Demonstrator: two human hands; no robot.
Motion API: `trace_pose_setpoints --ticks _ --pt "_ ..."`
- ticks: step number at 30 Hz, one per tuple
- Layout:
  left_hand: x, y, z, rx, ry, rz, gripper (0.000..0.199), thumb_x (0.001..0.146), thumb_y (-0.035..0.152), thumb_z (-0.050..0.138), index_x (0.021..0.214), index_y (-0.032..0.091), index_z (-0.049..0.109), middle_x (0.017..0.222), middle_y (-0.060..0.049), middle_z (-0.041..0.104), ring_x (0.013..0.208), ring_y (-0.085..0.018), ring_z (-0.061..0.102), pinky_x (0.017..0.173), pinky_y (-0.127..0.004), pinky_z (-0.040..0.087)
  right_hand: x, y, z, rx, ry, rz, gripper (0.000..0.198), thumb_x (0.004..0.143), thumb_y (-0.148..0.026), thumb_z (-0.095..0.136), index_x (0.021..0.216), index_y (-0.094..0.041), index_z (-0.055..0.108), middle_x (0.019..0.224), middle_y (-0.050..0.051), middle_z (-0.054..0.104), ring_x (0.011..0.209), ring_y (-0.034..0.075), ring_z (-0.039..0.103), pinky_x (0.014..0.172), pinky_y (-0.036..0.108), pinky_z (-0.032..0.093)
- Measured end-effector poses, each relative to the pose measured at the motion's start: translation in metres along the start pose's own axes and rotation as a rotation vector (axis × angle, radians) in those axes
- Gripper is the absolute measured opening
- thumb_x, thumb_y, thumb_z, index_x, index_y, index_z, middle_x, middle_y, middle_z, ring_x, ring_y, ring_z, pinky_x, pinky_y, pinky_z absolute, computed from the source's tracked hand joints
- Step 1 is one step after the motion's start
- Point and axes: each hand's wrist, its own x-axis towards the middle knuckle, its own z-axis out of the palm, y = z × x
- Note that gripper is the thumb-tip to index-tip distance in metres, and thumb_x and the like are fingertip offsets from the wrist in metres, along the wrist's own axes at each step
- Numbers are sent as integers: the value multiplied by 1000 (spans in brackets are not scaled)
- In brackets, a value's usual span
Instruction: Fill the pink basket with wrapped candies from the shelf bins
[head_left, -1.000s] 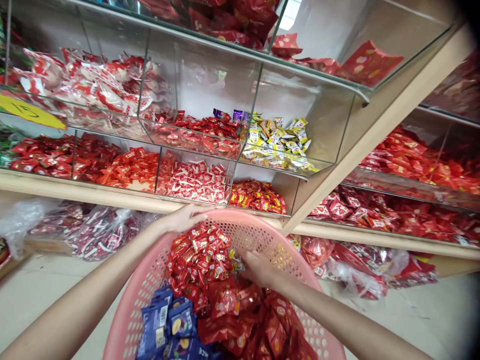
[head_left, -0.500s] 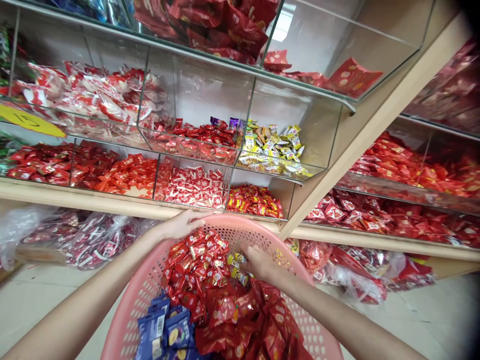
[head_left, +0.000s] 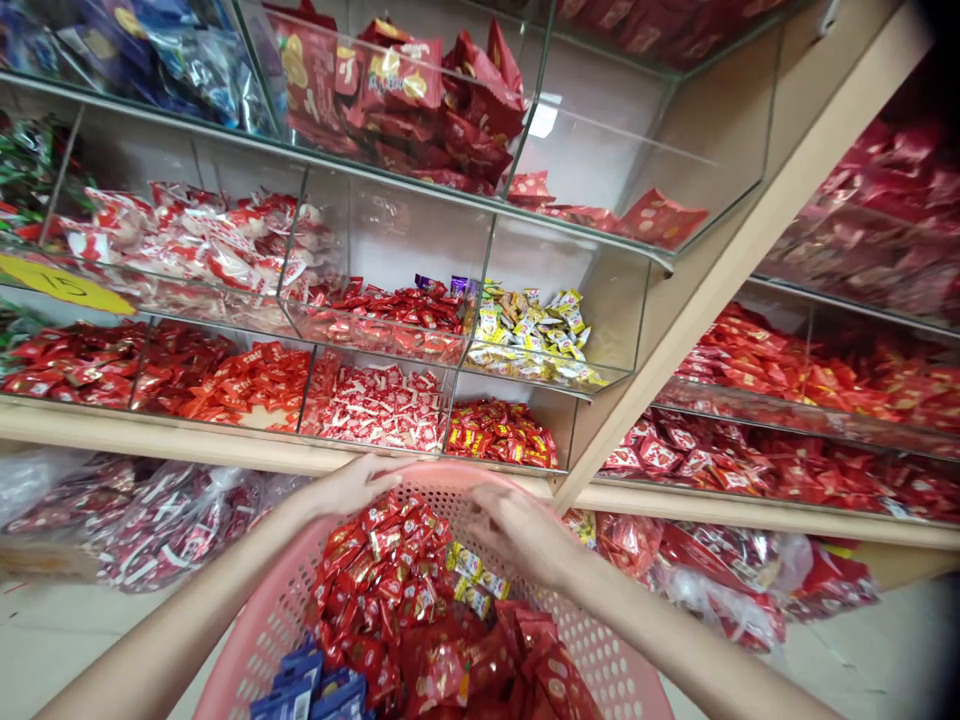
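A pink perforated plastic basket (head_left: 251,640) holds heaped wrapped candies. At its far left rim my left hand (head_left: 352,487) grips the edge, fingers over the rim and thumb toward the inside. My right hand (head_left: 521,525) hovers inside the far right part, fingers loosely apart and slightly blurred, with nothing visible in them. Just below it lie several yellow-and-white wrapped candies (head_left: 471,578). Small red wrapped candies (head_left: 375,570) are piled on the left, larger red packets (head_left: 487,660) fill the front right, and blue packets (head_left: 341,695) sit at the front left.
Ahead stands a shelf with clear bins. One bin has yellow-and-white candies (head_left: 529,325); below it are red-and-yellow candies (head_left: 501,432). A wooden post (head_left: 720,270) slants up on the right. Bagged candies (head_left: 180,525) lie under the bottom ledge (head_left: 180,440). A yellow tag (head_left: 67,285) reads 15.
My right hand has lifted off the yellow-and-white candies, and its fingers have loosened. My left hand stays on the basket's rim. The view has tilted up slightly.
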Motion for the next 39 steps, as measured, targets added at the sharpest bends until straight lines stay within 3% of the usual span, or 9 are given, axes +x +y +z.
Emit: trace_pose_setpoints --ticks 3,7,10,14,19,27,36,39 --pt "1 0 -1 -22 5 24 46 83 42 43 126 25 44 119 -1 57 115 -21 46 101 -38 29 5 -19 -74 33 260 -119 19 83 -27 45 94 -19 58 87 4 63 75 12 56 69 25 42" --pt "0 3 -2 -17 -13 28 47 84 42 41 127 23 43 123 -1 53 117 -21 44 103 -39 27 29 -8 -161 -1 604 -45 18 79 -29 52 86 -15 61 74 2 63 66 11 55 64 25 43" --pt "0 3 -2 4 -18 23 48 85 42 40 128 21 41 128 -2 48 118 -21 43 103 -38 26 57 20 -190 14 547 46 17 71 -24 60 82 -12 64 72 3 64 65 12 56 64 25 44" --pt "0 0 -1 -11 -14 36 47 85 42 39 128 24 40 132 -1 42 120 -19 41 104 -37 25 92 47 -191 105 278 93 22 66 -22 65 85 -11 66 79 4 67 70 12 58 69 24 46" --pt "0 -5 0 -31 0 25 47 84 44 40 128 26 40 131 0 44 120 -20 41 104 -38 25 112 51 -185 1 126 113 23 66 -18 64 88 -13 68 85 3 68 75 13 59 75 24 46" --pt "-1 -2 -1 -20 6 17 47 84 44 40 128 26 41 130 0 45 119 -20 42 104 -36 25 115 49 -186 -104 78 93 24 67 -14 60 89 -11 67 85 3 67 77 13 58 69 20 44" --pt "-2 -9 2 -55 15 -18 50 83 45 42 128 23 41 130 -2 46 120 -20 40 104 -36 24 95 63 -206 18 186 100 26 66 -21 62 90 -11 64 82 2 66 71 11 57 67 22 45" --pt "-2 -7 2 -82 12 -11 49 83 45 41 129 25 40 132 -1 44 121 -20 39 105 -36 22 86 65 -213 -36 234 164 24 67 -23 61 88 -12 64 80 2 66 68 11 57 63 20 44"
